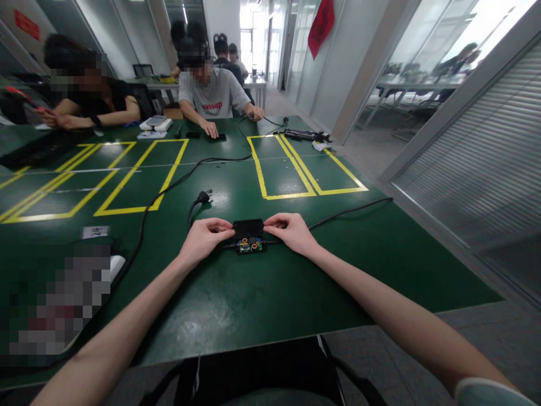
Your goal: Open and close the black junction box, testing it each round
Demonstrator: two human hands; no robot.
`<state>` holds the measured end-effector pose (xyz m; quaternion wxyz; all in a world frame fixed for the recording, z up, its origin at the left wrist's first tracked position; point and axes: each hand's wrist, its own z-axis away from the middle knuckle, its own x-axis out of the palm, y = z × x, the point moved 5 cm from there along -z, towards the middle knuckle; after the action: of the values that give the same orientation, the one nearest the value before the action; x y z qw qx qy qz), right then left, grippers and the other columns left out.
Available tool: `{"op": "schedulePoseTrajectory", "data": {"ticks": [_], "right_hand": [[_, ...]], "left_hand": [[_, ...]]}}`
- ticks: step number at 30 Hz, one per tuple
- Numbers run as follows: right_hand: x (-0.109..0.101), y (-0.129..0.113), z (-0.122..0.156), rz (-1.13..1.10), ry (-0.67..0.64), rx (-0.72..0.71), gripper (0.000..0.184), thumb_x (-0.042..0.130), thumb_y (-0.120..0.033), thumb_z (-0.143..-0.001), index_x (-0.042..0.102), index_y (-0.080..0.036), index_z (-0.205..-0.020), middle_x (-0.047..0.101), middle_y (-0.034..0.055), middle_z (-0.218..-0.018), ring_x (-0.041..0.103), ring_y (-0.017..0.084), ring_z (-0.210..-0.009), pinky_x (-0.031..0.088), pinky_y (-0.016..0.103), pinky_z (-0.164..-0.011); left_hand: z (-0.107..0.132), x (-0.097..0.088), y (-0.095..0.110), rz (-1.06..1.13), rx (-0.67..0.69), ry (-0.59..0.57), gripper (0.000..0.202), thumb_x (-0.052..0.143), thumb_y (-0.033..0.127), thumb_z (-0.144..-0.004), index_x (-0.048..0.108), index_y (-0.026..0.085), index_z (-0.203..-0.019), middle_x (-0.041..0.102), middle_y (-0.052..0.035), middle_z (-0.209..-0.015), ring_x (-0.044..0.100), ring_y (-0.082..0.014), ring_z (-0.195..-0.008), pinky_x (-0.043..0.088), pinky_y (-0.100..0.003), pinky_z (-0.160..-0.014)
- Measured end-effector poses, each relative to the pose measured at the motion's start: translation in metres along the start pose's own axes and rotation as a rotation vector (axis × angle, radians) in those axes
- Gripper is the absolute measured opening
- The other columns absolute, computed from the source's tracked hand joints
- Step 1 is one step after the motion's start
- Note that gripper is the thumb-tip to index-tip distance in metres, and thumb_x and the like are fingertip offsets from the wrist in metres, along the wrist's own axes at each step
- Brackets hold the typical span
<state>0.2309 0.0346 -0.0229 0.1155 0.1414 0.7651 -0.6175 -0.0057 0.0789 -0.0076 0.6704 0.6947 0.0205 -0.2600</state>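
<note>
My left hand [209, 237] and my right hand [291, 230] pinch the two ends of a black plastic cover [248, 228]. The cover is tilted up at the far side of an opened power adapter [249, 246]. Inside the adapter a green circuit board shows, with coils and small parts on it. A black cord leaves the adapter on each side, partly hidden by my hands. The plug [204, 197] of one cord lies beyond my left hand. The other cord [350, 213] runs off to the right.
Yellow tape rectangles [289, 196] mark the green table [203, 327]. A long black cable [146, 211] crosses on the left, near a blurred-out object [63, 304]. Across the table a person in grey [220, 93] handles black parts. Another person [97, 98] sits at the far left.
</note>
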Motion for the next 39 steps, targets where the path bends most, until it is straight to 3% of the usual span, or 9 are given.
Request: {"op": "schedulePoseTrajectory", "data": {"ticks": [19, 25, 30, 39], "right_hand": [[-0.004, -0.014, 0.005, 0.077, -0.034, -0.025, 0.025, 0.072, -0.041, -0.084, 0.080, -0.017, -0.082, 0.072, 0.0042, -0.070, 0.056, 0.016, -0.060, 0.044, 0.029, -0.056], [-0.002, -0.021, 0.009, 0.091, -0.102, -0.142, 0.019, 0.065, -0.030, -0.086, 0.074, -0.018, -0.074, 0.070, 0.0031, -0.071, 0.060, 0.016, -0.065, 0.047, 0.028, -0.061], [0.003, -0.027, 0.015, 0.134, -0.181, -0.287, 0.010, 0.065, -0.022, -0.083, 0.070, -0.018, -0.075, 0.070, 0.0036, -0.078, 0.061, 0.015, -0.068, 0.049, 0.028, -0.065], [0.002, -0.027, 0.015, 0.188, -0.209, -0.302, 0.007, 0.065, -0.017, -0.083, 0.068, -0.019, -0.077, 0.071, 0.0039, -0.083, 0.062, 0.015, -0.070, 0.050, 0.028, -0.066]], "left_hand": [[0.005, -0.003, 0.009, 0.012, 0.009, -0.080, 0.025, 0.081, 0.039, -0.066, 0.075, 0.018, -0.077, 0.072, -0.0015, -0.071, 0.063, -0.0160, -0.066, 0.049, -0.027, -0.063], [0.006, -0.005, 0.009, -0.068, 0.037, -0.165, 0.028, 0.079, 0.042, -0.066, 0.076, 0.016, -0.079, 0.064, 0.0008, -0.064, 0.054, -0.0125, -0.060, 0.039, -0.024, -0.057], [0.005, -0.006, 0.009, -0.124, 0.074, -0.168, 0.025, 0.074, 0.039, -0.069, 0.078, 0.016, -0.077, 0.063, 0.0007, -0.064, 0.050, -0.0119, -0.059, 0.037, -0.024, -0.058], [0.010, -0.005, 0.015, -0.172, 0.115, -0.224, 0.025, 0.073, 0.041, -0.072, 0.077, 0.017, -0.075, 0.066, -0.0004, -0.067, 0.053, -0.0132, -0.062, 0.041, -0.025, -0.061]]}}
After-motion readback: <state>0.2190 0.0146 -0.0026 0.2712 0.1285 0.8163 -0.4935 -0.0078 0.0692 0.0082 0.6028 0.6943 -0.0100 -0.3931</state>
